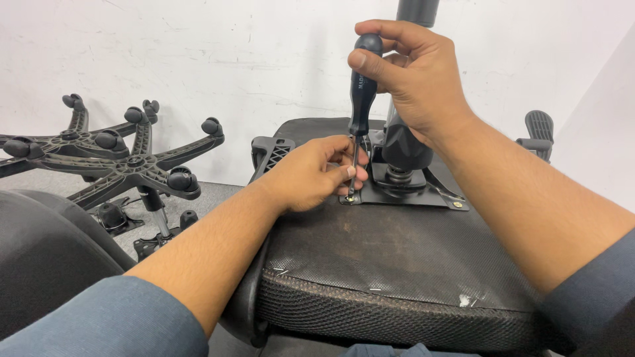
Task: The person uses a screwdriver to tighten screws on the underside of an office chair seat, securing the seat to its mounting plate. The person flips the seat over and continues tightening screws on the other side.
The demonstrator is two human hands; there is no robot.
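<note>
Close by the plate [403, 192] edge, right hand [413, 79] fingers around screwdriver [362, 92], left hand [311, 175] fingers pinching its shaft

Both forearms are bare, with blue-grey sleeves [112, 317] pushed up near the elbows, apparently of one plain shirt, and no rings or watch show.

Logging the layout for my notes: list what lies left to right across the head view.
Star-shaped chair bases → left hand steadying the shaft → screwdriver, gripped on top by the right hand → metal mounting plate → armrest.
</note>
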